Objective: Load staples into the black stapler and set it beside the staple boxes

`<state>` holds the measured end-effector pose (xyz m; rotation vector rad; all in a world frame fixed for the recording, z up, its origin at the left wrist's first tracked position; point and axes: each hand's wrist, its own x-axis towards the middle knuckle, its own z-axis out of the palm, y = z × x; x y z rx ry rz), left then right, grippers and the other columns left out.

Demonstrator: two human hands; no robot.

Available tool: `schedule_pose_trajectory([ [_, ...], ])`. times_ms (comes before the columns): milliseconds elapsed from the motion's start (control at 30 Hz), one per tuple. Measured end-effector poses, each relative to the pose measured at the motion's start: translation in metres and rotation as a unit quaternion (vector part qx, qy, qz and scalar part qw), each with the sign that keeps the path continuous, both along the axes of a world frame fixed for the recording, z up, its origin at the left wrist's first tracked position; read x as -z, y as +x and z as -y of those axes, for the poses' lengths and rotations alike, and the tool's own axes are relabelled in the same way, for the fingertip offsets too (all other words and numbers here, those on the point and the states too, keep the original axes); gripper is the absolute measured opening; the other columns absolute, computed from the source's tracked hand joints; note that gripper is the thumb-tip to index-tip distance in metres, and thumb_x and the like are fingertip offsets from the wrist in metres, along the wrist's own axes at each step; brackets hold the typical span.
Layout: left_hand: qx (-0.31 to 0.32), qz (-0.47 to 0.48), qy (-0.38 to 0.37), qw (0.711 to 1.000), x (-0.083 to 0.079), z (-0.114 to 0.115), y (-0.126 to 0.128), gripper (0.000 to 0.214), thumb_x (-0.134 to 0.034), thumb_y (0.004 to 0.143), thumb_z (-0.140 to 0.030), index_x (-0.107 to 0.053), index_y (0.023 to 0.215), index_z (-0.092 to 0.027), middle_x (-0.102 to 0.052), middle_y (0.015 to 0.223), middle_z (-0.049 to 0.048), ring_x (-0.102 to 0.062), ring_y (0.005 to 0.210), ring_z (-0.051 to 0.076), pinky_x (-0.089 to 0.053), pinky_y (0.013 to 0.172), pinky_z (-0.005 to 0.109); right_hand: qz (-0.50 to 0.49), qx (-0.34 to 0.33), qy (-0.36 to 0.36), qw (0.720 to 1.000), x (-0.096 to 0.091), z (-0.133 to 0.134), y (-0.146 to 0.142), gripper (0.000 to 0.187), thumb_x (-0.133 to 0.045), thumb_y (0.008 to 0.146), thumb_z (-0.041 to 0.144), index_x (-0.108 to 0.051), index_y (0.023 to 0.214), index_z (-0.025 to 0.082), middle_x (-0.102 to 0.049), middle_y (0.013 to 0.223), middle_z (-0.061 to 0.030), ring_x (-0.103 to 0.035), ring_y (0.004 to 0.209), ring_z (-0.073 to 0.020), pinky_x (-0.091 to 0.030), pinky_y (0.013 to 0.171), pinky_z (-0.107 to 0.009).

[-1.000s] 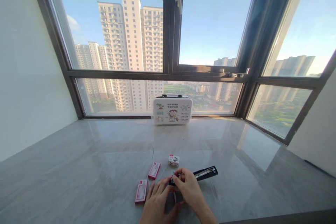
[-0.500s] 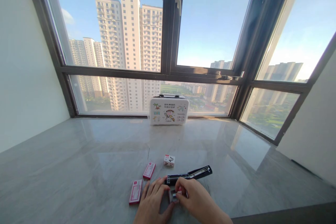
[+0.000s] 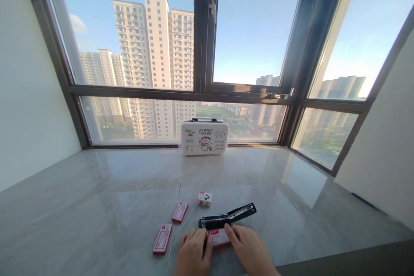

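My left hand (image 3: 194, 251), its fingers curled, grips the left end of a red-and-white staple box (image 3: 220, 238) lying low over the sill. At the box's right end, my right hand (image 3: 251, 248) is closed on it with thumb and fingers. Just beyond both hands rests a black stapler (image 3: 215, 221), its top swung open to the right so that the metal channel shows. Two similar flat red-and-white boxes lie to the left, one nearer (image 3: 162, 239) and one farther (image 3: 180, 212).
A small white-and-red box (image 3: 204, 199) with dark pictures on it sits behind the stapler. Farther back, a white printed case (image 3: 204, 139) with a black handle stands against the window. The grey marble-look sill (image 3: 106, 207) has its front edge at lower right.
The left hand has drawn back from over the sill to the box's left end. My right hand has moved right, and the box's printed top now shows between them. The view shifted slightly.
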<state>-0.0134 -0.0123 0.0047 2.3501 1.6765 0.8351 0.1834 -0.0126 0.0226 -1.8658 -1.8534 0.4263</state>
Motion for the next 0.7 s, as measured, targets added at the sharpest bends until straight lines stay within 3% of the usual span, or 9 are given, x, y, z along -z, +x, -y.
schedule_pose_trajectory([
  [100,-0.005,0.046,0.007,0.999,0.009,-0.002,-0.004,0.033,-0.037,0.101,-0.041,-0.067,0.107,-0.027,-0.074,0.089,0.0031,-0.067,0.087,0.021,-0.046,0.081,0.033,-0.091,0.017,-0.025,0.995,0.009,-0.005,0.039,0.054,-0.046,0.091,0.069,-0.061,0.072,0.022,-0.066,0.061,-0.0038,-0.062,0.059,-0.0202,-0.034,0.055,-0.029],
  [167,-0.007,0.051,0.015,0.999,0.014,-0.003,-0.004,0.036,-0.039,0.100,-0.043,-0.065,0.122,-0.028,-0.076,0.103,0.0044,-0.068,0.095,0.023,-0.047,0.086,0.035,-0.194,0.024,-0.066,0.979,0.013,-0.009,0.066,0.055,-0.051,0.086,0.073,-0.063,0.096,0.020,-0.061,0.058,0.0014,-0.054,0.045,-0.0156,-0.031,0.046,-0.026],
  [267,-0.012,0.034,0.007,0.999,0.015,-0.004,-0.001,0.040,-0.039,0.100,-0.041,-0.064,0.127,-0.028,-0.073,0.121,0.0054,-0.066,0.106,0.025,-0.045,0.092,0.039,-0.353,-0.007,-0.089,0.931,0.008,-0.020,0.085,0.072,-0.055,0.083,0.074,-0.047,0.133,0.023,-0.062,0.069,0.0047,-0.040,0.035,-0.0094,-0.023,0.037,-0.023],
  [333,-0.021,0.023,-0.011,0.999,0.013,-0.005,0.002,0.042,-0.038,0.100,-0.041,-0.064,0.129,-0.026,-0.073,0.119,0.0070,-0.067,0.103,0.025,-0.045,0.091,0.040,-0.418,-0.048,-0.050,0.906,0.001,-0.032,0.080,0.072,-0.061,0.081,0.071,-0.047,0.134,0.023,-0.060,0.074,0.0044,-0.038,0.039,-0.0069,-0.023,0.038,-0.021],
  [400,-0.036,0.015,-0.026,0.999,0.010,-0.006,0.005,0.044,-0.037,0.100,-0.041,-0.063,0.130,-0.025,-0.075,0.110,0.0083,-0.068,0.098,0.025,-0.045,0.088,0.040,-0.449,-0.085,-0.012,0.890,-0.007,-0.047,0.064,0.062,-0.066,0.080,0.068,-0.057,0.120,0.021,-0.056,0.074,0.0046,-0.033,0.043,-0.0053,-0.023,0.041,-0.021],
  [533,-0.056,-0.003,-0.024,0.998,0.006,-0.006,0.007,0.044,-0.036,0.100,-0.042,-0.064,0.130,-0.025,-0.075,0.101,0.0086,-0.068,0.093,0.025,-0.044,0.085,0.039,-0.422,-0.146,0.013,0.895,-0.015,-0.072,0.019,0.047,-0.077,0.073,0.060,-0.063,0.091,0.019,-0.046,0.063,0.0076,-0.033,0.052,-0.0070,-0.024,0.048,-0.022],
  [600,-0.059,-0.014,-0.016,0.998,0.004,-0.005,0.009,0.043,-0.039,0.099,-0.041,-0.065,0.129,-0.025,-0.076,0.102,0.0089,-0.068,0.094,0.025,-0.043,0.084,0.038,-0.348,-0.170,0.008,0.922,-0.017,-0.078,0.001,0.042,-0.080,0.073,0.055,-0.064,0.090,0.019,-0.040,0.058,0.0092,-0.034,0.055,-0.0082,-0.023,0.050,-0.022],
  [700,-0.070,-0.028,-0.016,0.997,-0.002,-0.002,0.012,0.038,-0.045,0.097,-0.043,-0.067,0.124,-0.028,-0.076,0.100,0.0070,-0.068,0.095,0.027,-0.041,0.082,0.039,-0.184,-0.195,0.003,0.964,-0.021,-0.081,-0.014,0.035,-0.081,0.073,0.047,-0.069,0.091,0.020,-0.044,0.056,0.0092,-0.039,0.053,-0.0088,-0.022,0.051,-0.023],
])
